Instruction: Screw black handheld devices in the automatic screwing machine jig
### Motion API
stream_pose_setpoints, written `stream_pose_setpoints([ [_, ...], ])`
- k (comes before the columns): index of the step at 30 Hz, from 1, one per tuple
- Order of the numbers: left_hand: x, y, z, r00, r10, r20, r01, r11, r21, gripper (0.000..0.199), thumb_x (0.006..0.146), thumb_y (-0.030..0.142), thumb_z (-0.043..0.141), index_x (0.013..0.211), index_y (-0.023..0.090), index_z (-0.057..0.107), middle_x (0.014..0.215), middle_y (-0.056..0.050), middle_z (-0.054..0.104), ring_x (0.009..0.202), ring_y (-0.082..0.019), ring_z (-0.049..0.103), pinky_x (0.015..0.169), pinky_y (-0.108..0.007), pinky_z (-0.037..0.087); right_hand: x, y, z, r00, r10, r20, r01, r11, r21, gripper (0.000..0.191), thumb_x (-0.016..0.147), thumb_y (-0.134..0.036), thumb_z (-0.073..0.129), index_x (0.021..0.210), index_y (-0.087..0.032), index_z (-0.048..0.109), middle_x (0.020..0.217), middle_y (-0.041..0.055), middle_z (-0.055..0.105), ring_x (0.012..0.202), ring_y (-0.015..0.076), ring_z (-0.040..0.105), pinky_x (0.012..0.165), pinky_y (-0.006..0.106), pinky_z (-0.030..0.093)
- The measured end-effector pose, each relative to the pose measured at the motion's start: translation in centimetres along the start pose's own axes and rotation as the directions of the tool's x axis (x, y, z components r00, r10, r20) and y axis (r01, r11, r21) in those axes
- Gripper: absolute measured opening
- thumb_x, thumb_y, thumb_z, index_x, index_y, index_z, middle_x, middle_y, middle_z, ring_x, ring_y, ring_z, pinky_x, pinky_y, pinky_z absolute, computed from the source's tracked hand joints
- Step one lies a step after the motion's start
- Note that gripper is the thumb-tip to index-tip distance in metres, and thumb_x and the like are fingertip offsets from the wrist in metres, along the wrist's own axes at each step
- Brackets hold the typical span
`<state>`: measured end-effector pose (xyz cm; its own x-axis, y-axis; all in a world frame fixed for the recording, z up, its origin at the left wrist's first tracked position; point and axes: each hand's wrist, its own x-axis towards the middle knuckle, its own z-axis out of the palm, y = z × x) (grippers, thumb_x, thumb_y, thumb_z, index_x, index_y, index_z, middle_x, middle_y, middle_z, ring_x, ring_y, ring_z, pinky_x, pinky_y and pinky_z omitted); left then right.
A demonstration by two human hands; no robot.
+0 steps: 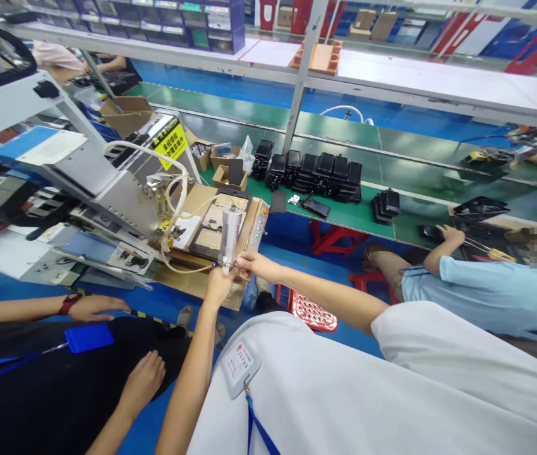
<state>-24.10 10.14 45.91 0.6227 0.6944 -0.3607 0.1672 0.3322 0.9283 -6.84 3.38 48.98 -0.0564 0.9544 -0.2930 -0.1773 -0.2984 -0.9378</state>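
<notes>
A silver metal cylinder (231,235) with a small fitting on its top stands upright in front of me. My left hand (220,282) is closed round its lower end. From the right, my right hand (248,264) pinches the same lower end, fingers pressed together; the exact part between them is too small to make out. Behind the cylinder lies a black frame-like fixture (202,243) on the bed of a machine (121,196). A pale hose (184,189) curves down from the machine's head close by.
Stacks of black devices (325,174) and small cardboard boxes (229,177) stand on the green bench (268,183). A control panel (261,221) edges the machine. A person in black (83,379) is at my left, another in light blue (481,291) sits at the right. A red stool (313,311) stands below.
</notes>
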Motion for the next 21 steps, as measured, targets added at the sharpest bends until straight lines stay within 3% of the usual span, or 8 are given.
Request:
stream_pose_setpoints([
  [2, 1.5, -0.6, 0.6, 0.996, 0.042, -0.083, -0.028, 0.985, 0.172, 0.021, 0.086, 0.031, 0.075, 0.075, 0.014, 0.069, 0.075, -0.002, 0.067, 0.086, -0.022, 0.067, 0.082, -0.036, 0.05, -0.5, 0.4, 0.7, 0.953, -0.267, -0.143, 0.216, 0.929, -0.3, 0.025, 0.09, -0.043, 0.064, 0.079, -0.021, 0.061, 0.081, 0.0044, 0.06, 0.078, 0.0189, 0.052, 0.072, 0.028, 0.045],
  [4, 1.7, -0.8, 0.3, 0.986, 0.101, -0.134, -0.056, 0.951, 0.303, 0.016, 0.081, 0.028, 0.078, 0.072, 0.015, 0.072, 0.071, -0.005, 0.069, 0.087, -0.026, 0.067, 0.082, -0.037, 0.046, -0.7, 0.6, 1.1, 0.893, -0.405, -0.195, 0.29, 0.851, -0.439, 0.026, 0.087, -0.047, 0.069, 0.082, -0.022, 0.066, 0.091, 0.0075, 0.065, 0.089, 0.022, 0.056, 0.079, 0.03, 0.046],
  [6, 1.4, -0.7, -0.2, 0.979, 0.146, -0.144, -0.08, 0.918, 0.388, 0.012, 0.081, 0.027, 0.076, 0.076, 0.017, 0.075, 0.077, -0.008, 0.073, 0.088, -0.028, 0.068, 0.081, -0.037, 0.045, -0.5, 0.8, 1.2, 0.909, -0.333, -0.253, 0.218, 0.893, -0.394, 0.035, 0.088, -0.054, 0.066, 0.078, -0.021, 0.067, 0.082, 0.0086, 0.066, 0.079, 0.0217, 0.058, 0.07, 0.03, 0.047],
  [8, 0.9, -0.5, -0.3, 0.976, 0.17, -0.134, -0.093, 0.889, 0.449, 0.012, 0.084, 0.028, 0.073, 0.079, 0.018, 0.076, 0.081, -0.01, 0.076, 0.087, -0.028, 0.069, 0.08, -0.036, 0.046, -0.1, 0.7, 1.3, 0.964, -0.089, -0.251, 0.037, 0.978, -0.203, 0.046, 0.091, -0.061, 0.057, 0.073, -0.019, 0.064, 0.066, 0.0073, 0.062, 0.058, 0.0184, 0.053, 0.052, 0.028, 0.041],
  [10, 0.7, -0.2, -0.2, 0.976, 0.179, -0.124, -0.096, 0.865, 0.493, 0.012, 0.086, 0.026, 0.07, 0.081, 0.017, 0.076, 0.082, -0.01, 0.077, 0.086, -0.025, 0.069, 0.08, -0.036, 0.048, 0.3, 0.4, 1.3, 0.98, 0.16, -0.118, -0.154, 0.986, 0.064, 0.045, 0.093, -0.059, 0.052, 0.075, -0.018, 0.062, 0.061, 0.005, 0.058, 0.046, 0.0145, 0.046, 0.041, 0.025, 0.03],
  [12, 0.7, 0.1, 0.0, 0.976, 0.184, -0.118, -0.095, 0.843, 0.53, 0.011, 0.087, 0.025, 0.069, 0.085, 0.016, 0.075, 0.084, -0.008, 0.076, 0.087, -0.023, 0.07, 0.083, -0.036, 0.049, 0.3, -0.1, 1.2, 0.958, 0.276, 0.075, -0.286, 0.908, 0.307, 0.033, 0.091, -0.048, 0.054, 0.079, -0.018, 0.059, 0.064, 0.003, 0.056, 0.044, 0.0114, 0.043, 0.037, 0.022, 0.021],
  [17, 0.4, 0.2, -0.2, 0.971, 0.197, -0.133, -0.081, 0.798, 0.597, 0.019, 0.088, 0.031, 0.07, 0.078, 0.015, 0.07, 0.076, -0.003, 0.072, 0.08, -0.02, 0.068, 0.08, -0.036, 0.051, 0.3, -0.8, 0.1, 0.81, 0.37, 0.455, -0.572, 0.672, 0.47, 0.036, 0.099, -0.046, 0.038, 0.081, -0.018, 0.051, 0.057, -0.0029, 0.045, 0.038, 0.0084, 0.031, 0.032, 0.017, 0.016],
  [21, 0.1, 0.4, -0.2, 0.965, 0.22, -0.143, -0.086, 0.779, 0.621, 0.018, 0.089, 0.029, 0.07, 0.079, 0.014, 0.069, 0.076, -0.002, 0.072, 0.082, -0.02, 0.069, 0.08, -0.035, 0.052, 1.1, 0.1, -0.3, 0.733, 0.279, 0.62, -0.66, 0.512, 0.551, 0.034, 0.101, -0.037, 0.032, 0.071, -0.022, 0.032, 0.052, -0.0069, 0.035, 0.034, 0.0068, 0.024, 0.029, 0.015, 0.018],
])
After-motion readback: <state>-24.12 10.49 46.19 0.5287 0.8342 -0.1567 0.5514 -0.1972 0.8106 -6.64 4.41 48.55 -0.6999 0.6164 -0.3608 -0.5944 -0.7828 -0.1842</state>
